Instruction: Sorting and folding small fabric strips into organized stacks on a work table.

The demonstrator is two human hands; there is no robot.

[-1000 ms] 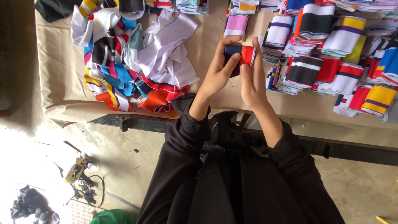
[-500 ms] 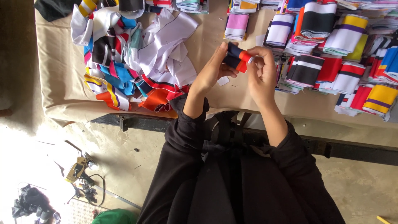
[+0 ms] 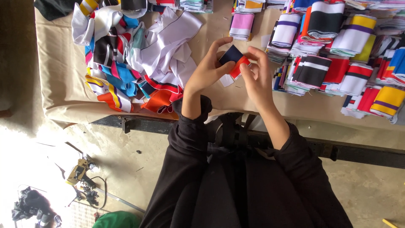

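Left hand (image 3: 207, 69) gripped small folded cloth piece (image 3: 234, 60), navy with orange-red edge, thumb and fingers pinching it above tan table (image 3: 55, 76). Right hand (image 3: 256, 78), flat against piece a second before, had loosened; fingertips only at orange edge. Fold looked finished. Loose tangled strips (image 3: 126, 55) left, folded stacks (image 3: 333, 46) right.

Fabric stacks (image 3: 337, 8) cropped at top.
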